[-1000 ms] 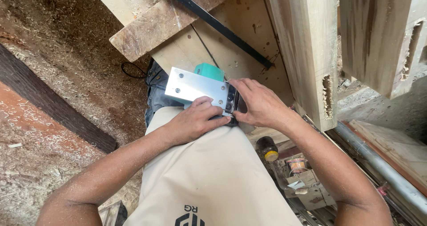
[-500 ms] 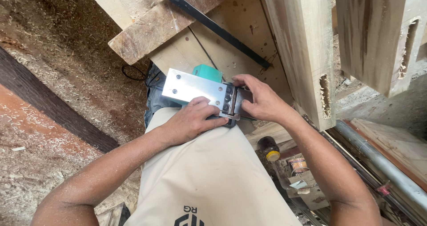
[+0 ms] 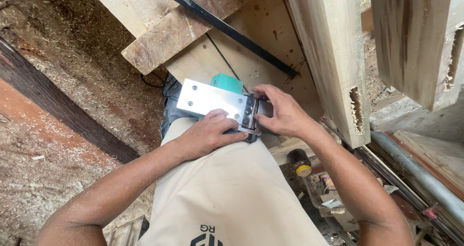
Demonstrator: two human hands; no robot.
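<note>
An electric hand planer (image 3: 212, 101) lies upside down on my lap, its shiny metal sole facing up and its teal body showing behind. My left hand (image 3: 208, 134) grips the planer's near edge and steadies it against my beige trousers (image 3: 232, 193). My right hand (image 3: 282, 113) rests on the planer's right end, fingertips pressed on the dark blade drum (image 3: 251, 113) with its row of bolts. Both forearms are dusted with sawdust.
A thick wooden beam (image 3: 328, 57) with a mortise hole stands to the right, another beam (image 3: 415, 38) beyond it. Planks (image 3: 183, 28) and a black metal bar (image 3: 227, 30) lie ahead. Sawdust covers the floor at left. A small yellow-capped container (image 3: 299, 161) and metal pipe (image 3: 420, 173) sit at right.
My right hand has shifted slightly along the blade drum, fingers curling more over the planer's end. The left hand and planer stay almost in place.
</note>
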